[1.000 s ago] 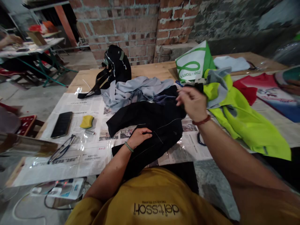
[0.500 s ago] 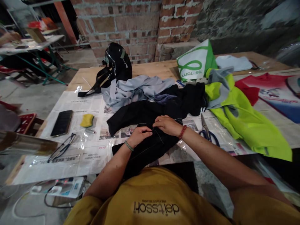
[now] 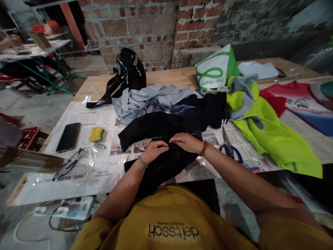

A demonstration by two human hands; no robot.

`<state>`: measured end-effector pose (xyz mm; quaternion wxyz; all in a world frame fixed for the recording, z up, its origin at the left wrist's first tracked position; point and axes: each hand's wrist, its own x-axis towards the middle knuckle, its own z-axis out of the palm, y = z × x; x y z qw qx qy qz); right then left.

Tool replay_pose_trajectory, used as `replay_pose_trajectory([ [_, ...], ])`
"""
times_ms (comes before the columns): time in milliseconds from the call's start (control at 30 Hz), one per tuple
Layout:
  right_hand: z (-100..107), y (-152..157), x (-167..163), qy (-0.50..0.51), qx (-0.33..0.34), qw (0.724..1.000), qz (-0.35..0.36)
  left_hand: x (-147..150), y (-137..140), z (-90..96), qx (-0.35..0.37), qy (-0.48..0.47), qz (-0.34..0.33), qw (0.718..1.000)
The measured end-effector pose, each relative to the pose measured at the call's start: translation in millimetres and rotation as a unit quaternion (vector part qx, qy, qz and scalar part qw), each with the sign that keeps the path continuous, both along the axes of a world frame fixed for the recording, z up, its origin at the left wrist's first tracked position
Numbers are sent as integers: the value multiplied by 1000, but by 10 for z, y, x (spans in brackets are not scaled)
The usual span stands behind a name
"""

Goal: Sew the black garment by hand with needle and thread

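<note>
A black garment (image 3: 156, 171) lies in front of me, its near end over the table edge and against my body. My left hand (image 3: 155, 150), with a green bead bracelet, is closed in a pinch on the cloth. Just right of it my right hand (image 3: 187, 141), with a red bead bracelet, is closed with fingertips together at the same fold; what they pinch is too small to make out. A thin pale thread (image 3: 178, 151) loops over the black cloth below the right fingers. Scissors with dark blue handles (image 3: 231, 152) lie right of that hand.
Newspaper (image 3: 104, 173) covers the table. On the left are a phone (image 3: 68, 137), a yellow sponge (image 3: 96, 134) and glasses (image 3: 69, 165). Beyond lie grey cloth (image 3: 153, 99), a black bag (image 3: 131, 69) and a green-white bag (image 3: 217, 69). A neon-yellow garment (image 3: 273, 139) spreads right.
My right hand has dropped slightly toward me, its fingers now lower and straighter. The thread beneath it curves differently. My left hand stays in place.
</note>
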<state>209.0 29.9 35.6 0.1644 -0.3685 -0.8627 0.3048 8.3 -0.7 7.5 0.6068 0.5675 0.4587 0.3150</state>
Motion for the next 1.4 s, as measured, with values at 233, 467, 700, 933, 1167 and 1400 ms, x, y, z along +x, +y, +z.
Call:
replay_pose_trajectory([
  [233,115,41,12,184,-291,934,-100,-3,-10,9,123,29,-48,991],
  [467,209,25,-2,237,-408,869,-151,15,-49,41,300,62,-48,951],
  [700,193,-31,-100,264,-436,842,-178,27,-55,28,352,59,-24,934],
  [933,163,-75,-75,319,-473,805,-160,19,-53,44,356,58,-6,933],
  [1167,117,-168,-57,336,-457,806,-167,35,-70,45,338,65,-12,939],
  [1400,98,-202,-130,304,-401,843,-191,46,-75,13,348,77,-35,934],
])
